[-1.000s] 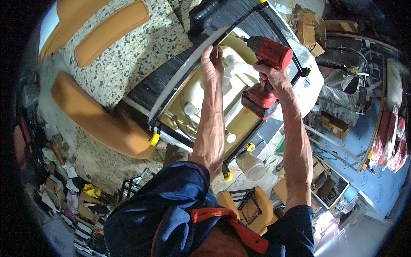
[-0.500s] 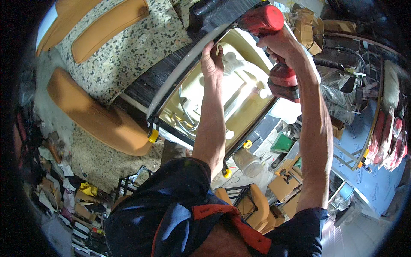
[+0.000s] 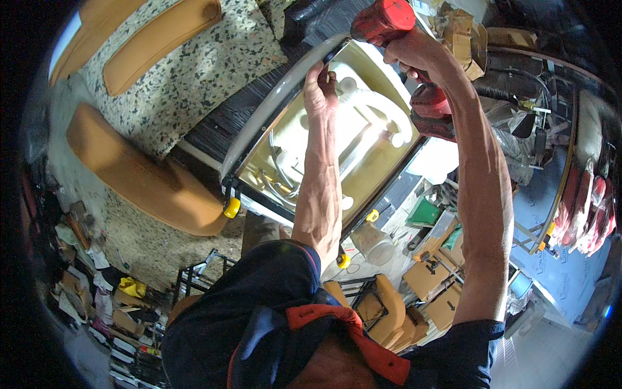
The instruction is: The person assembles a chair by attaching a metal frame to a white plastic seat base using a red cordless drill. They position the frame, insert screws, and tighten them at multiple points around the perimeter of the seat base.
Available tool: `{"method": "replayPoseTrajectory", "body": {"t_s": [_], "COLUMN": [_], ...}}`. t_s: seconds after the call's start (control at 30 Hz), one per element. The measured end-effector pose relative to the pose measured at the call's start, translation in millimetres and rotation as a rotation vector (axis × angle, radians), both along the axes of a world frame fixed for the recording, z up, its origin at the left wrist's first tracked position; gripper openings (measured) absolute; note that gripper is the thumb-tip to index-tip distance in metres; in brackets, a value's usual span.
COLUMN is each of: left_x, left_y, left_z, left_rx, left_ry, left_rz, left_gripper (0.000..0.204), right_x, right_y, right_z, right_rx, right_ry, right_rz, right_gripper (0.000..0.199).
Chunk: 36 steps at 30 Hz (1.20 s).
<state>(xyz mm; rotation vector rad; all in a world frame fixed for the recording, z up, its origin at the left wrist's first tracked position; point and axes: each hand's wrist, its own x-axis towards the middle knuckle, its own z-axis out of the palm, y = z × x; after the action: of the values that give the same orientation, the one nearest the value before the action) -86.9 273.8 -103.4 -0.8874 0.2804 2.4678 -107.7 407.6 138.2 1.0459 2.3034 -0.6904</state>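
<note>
the floor [image 3: 541,347] is surrounding the tub [image 3: 383,72], open room showing between the forearms [image 3: 322,175]. the drill [image 3: 389,19] is sitting near its far end, gripped by the right hand [image 3: 418,55]. the left hand [image 3: 320,94] is bending at the rim [image 3: 253,126]; whether pinching, i cannot tell.

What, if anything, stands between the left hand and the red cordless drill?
Nothing visible blocks the gap between the left hand and the red cordless drill gripped in the right hand; only the far end of the cream tub shows there.
</note>
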Motion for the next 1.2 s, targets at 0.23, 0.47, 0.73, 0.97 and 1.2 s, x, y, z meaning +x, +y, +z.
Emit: {"method": "replayPoseTrajectory", "body": {"t_s": [0.23, 0.47, 0.73, 0.97, 1.2], "left_x": [-1.7, -2.6, -0.5, 1.0, 0.0], "left_y": [0.3, 3.7, -1.2, 0.1, -3.9], "left_z": [5.5, 3.4, -6.0, -1.5, -1.0], "left_rx": [0.031, 0.037, 0.022, -0.003, 0.016], "left_ry": [0.014, 0.015, 0.010, 0.050, 0.044], "left_rz": [0.014, 0.043, -0.012, -0.022, -0.040], "left_gripper": [0.022, 0.020, 0.020, 0.021, 0.020], "right_x": [-8.4, -11.0, -11.8, -9.9, -6.8], "right_y": [-1.3, -1.3, -0.5, 5.3, 6.6], "right_z": [-6.3, -2.9, -12.7, -18.1, -23.5], "right_rx": [0.025, 0.025, 0.104, 0.107, 0.079], "right_ry": [-0.088, -0.101, -0.174, -0.181, -0.170], "right_rz": [0.157, 0.242, 0.336, 0.407, 0.230], "right_gripper": [0.015, 0.013, 0.013, 0.015, 0.016]}}
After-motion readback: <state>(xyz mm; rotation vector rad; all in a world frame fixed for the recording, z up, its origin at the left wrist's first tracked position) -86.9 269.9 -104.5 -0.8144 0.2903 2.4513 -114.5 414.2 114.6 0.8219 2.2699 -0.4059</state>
